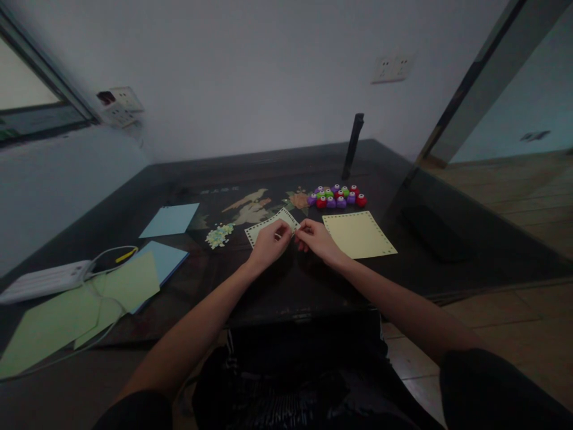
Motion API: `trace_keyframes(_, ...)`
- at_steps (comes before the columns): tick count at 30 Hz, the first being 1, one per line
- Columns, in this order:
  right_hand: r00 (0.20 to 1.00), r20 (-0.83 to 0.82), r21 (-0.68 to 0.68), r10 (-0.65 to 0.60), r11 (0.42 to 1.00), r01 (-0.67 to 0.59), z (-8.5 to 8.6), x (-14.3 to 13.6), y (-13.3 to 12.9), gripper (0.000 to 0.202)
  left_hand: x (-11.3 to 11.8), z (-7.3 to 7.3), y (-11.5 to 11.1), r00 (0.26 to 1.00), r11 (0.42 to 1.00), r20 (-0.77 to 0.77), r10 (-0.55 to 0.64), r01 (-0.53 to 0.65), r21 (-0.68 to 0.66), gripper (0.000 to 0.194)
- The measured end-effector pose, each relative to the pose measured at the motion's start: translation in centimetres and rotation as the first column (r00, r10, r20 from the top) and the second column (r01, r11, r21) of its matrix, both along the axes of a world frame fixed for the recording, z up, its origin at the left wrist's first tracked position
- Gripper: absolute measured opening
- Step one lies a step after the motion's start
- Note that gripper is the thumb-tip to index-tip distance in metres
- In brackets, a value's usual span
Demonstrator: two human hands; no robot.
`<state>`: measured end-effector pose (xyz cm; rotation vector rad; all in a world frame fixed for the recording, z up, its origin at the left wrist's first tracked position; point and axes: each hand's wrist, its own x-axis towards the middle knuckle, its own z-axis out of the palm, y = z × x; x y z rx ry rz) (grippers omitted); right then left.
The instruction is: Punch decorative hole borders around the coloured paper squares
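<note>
A pale sheet with holes punched along its edges lies at the middle of the dark table, partly hidden by my hands. My left hand is closed on its near part, thumb and fingers pinched. Close by on the right, my right hand has its fingers pinched together at the sheet's right corner; what lies between them is too small to make out. To the right rests a yellow sheet with punched edges. A pile of small paper bits sits left of my hands.
Red, purple and green punch-like pieces cluster behind the yellow sheet, near an upright black stick. Blue paper, green sheets and a white power strip with a cable lie left. A dark flat object is right.
</note>
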<state>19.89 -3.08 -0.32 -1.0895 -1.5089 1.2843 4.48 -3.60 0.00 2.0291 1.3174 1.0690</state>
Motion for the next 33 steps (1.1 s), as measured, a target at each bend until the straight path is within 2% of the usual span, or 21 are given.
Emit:
trace_keyframes(6, 0.998, -0.067, 0.042, 0.014, 0.999, -0.012, -0.1, 0.3, 0.4, 0.016, -0.5, 1.0, 0.2, 0.971, 0.999, 0.240, 0.006, 0.005, -0.047, 0.010)
trace_keyframes(9, 0.987, -0.157, 0.106, -0.014, 0.994, 0.031, 1.1, 1.0, 0.6, 0.019, -1.1, 1.7, 0.5, 0.930, 0.999, 0.367, -0.005, 0.022, -0.042, 0.011)
trace_keyframes(12, 0.971, -0.231, 0.200, -0.063, 0.973, 0.111, 3.0, 2.3, 0.9, 0.021, -1.7, 1.9, 0.8, 0.902, 1.000, 0.431, 0.016, -0.011, -0.014, 0.013)
trace_keyframes(16, 0.932, -0.329, 0.258, -0.156, 0.934, 0.247, 5.5, 5.1, 0.8, 0.020, -1.3, 1.0, 1.2, 0.928, 0.998, 0.371, 0.022, 0.000, -0.057, 0.014)
trace_keyframes(19, 0.890, -0.394, 0.255, -0.230, 0.903, 0.346, 6.3, 7.3, 0.1, 0.018, 0.0, 0.1, 1.5, 0.985, 0.990, 0.156, -0.078, 0.095, -0.106, 0.012)
trace_keyframes(21, 0.856, -0.427, 0.228, -0.291, 0.881, 0.414, 6.0, 8.8, -0.7, 0.018, 1.0, -0.2, 2.0, 0.988, 0.982, -0.002, -0.156, 0.155, -0.111, 0.011)
trace_keyframes(24, 0.804, -0.446, 0.154, -0.394, 0.851, 0.502, 4.7, 10.8, -2.5, 0.021, 2.0, -0.4, 3.0, 0.971, 0.978, -0.139, -0.193, 0.178, -0.111, 0.011)
trace_keyframes(29, 0.722, -0.431, 0.014, -0.541, 0.797, 0.604, 1.3, 13.4, -5.8, 0.023, 2.4, -1.2, 4.6, 0.951, 0.974, -0.241, -0.196, 0.160, -0.161, 0.010)
trace_keyframes(33, 0.686, -0.380, -0.072, -0.621, 0.759, 0.647, -0.7, 14.8, -7.7, 0.024, 2.5, -1.8, 4.7, 0.949, 0.979, -0.255, -0.184, 0.154, -0.133, 0.009)
